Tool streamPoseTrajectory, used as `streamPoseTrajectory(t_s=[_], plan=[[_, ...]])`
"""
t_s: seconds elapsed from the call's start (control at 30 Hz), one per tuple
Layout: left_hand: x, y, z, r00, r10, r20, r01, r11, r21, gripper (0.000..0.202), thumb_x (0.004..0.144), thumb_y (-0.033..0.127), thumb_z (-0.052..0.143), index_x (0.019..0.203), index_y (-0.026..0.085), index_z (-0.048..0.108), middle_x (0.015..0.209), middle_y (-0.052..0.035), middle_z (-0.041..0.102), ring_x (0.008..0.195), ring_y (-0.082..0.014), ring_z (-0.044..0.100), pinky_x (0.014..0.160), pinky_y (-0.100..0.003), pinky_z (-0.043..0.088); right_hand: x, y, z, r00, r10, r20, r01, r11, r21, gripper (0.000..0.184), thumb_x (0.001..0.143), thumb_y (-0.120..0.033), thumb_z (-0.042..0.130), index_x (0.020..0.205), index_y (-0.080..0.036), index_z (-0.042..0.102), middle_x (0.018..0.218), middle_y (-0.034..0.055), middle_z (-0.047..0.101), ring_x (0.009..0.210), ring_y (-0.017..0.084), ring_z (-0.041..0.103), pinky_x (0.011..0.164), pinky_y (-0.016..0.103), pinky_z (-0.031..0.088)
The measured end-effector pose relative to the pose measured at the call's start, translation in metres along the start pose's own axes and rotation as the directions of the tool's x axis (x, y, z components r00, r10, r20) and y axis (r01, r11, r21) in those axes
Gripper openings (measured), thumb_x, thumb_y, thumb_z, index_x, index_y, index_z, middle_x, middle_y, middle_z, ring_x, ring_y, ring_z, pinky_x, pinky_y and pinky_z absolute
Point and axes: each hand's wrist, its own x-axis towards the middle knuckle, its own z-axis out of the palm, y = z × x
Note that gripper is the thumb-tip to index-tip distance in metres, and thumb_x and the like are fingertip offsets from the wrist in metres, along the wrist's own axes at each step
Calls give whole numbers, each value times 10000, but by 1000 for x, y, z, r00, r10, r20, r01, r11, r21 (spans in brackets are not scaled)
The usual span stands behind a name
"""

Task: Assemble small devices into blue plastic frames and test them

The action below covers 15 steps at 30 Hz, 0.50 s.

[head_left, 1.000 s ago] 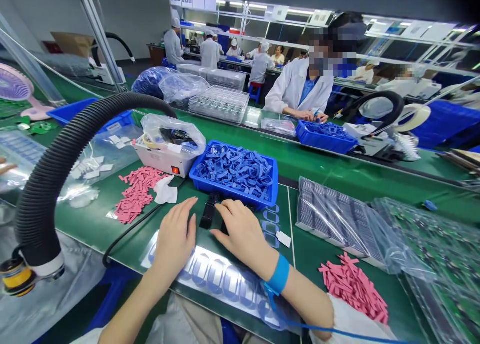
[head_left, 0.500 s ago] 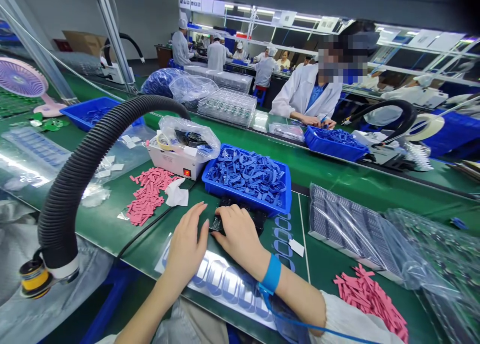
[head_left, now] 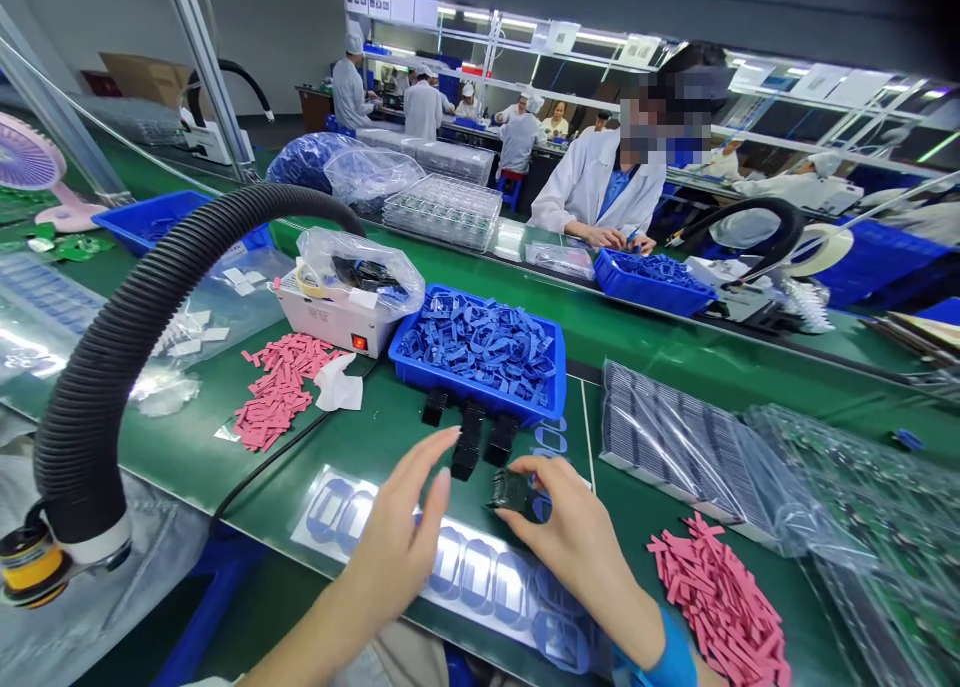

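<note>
My right hand [head_left: 577, 537] pinches a small black ridged part [head_left: 511, 489] just above the green bench. My left hand [head_left: 405, 537] hovers beside it with fingers stretched out and nothing in them. Three more black parts [head_left: 471, 437] lie in a row in front of a blue bin [head_left: 551, 387] full of blue plastic loops. A clear sheet of blue oval frames [head_left: 465, 572] lies under both hands at the bench edge. A blue strap [head_left: 671, 657] wraps my right wrist.
A black corrugated hose [head_left: 127, 317] arches over the left. A white box [head_left: 330, 317], pink strip piles [head_left: 277, 392] [head_left: 724, 602], bagged trays [head_left: 690, 447] and circuit boards [head_left: 885, 507] surround the work spot. A person in a white coat [head_left: 600, 182] works across the belt.
Both hands pulled back from the black parts toward me. My right hand lifted one black part away to the right; my left hand rose and opened.
</note>
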Motion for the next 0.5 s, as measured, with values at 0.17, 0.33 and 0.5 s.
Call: streamPoseTrajectory(t_s=[0.17, 0.33, 0.5], plan=[[-3, 20, 30, 962, -168, 217, 233, 917, -324, 475, 953, 317, 343, 1416, 223, 296, 1505, -74, 342, 1355, -211, 340, 1098, -424, 347, 8, -4, 15, 999, -32, -2, 33, 999, 40, 289, 718, -138, 620, 986, -216, 545, 897, 45, 624, 841, 226, 614, 684, 354, 527], [21, 17, 49, 935, -260, 243, 343, 842, -417, 470, 926, 235, 391, 1393, 207, 343, 1500, -68, 335, 1362, -211, 302, 1119, -436, 289, 8, -1, 14, 998, -43, -40, 45, 997, 54, 324, 761, -135, 586, 1061, -213, 491, 1073, 80, 578, 1002, 239, 574, 802, 387, 524], [50, 19, 56, 871, -370, 323, 476, 796, -373, 508, 921, 277, 404, 1411, 179, 315, 1529, -84, 261, 1401, -216, 201, 1159, -447, 147, 3, 1, 18, 996, 37, -79, -35, 999, 38, 493, 706, -191, 681, 1128, -179, 425, 1070, 112, 559, 1008, 277, 581, 728, 391, 548]])
